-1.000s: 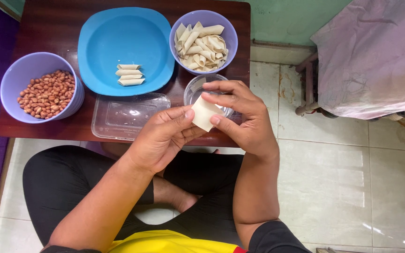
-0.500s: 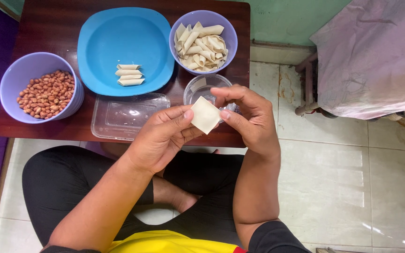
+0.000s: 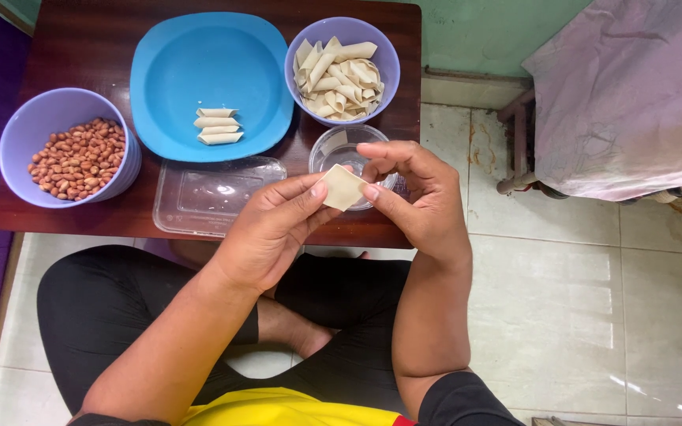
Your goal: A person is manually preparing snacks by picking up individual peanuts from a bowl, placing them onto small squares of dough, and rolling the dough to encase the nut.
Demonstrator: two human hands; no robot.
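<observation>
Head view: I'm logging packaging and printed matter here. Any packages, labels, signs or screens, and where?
No labels, signs or screens show.
Clear plastic container: table's front edge, beside the left hand; shallow, rectangular, unprinted.
Small clear cup: behind the dough square pinched by both hands, right hand over it; round, unprinted.

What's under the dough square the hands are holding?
A small clear bowl on the table sits right below the dough square, held between the left hand and right hand. The square and fingers cover the bowl's near side; its contents can't be told.
</observation>
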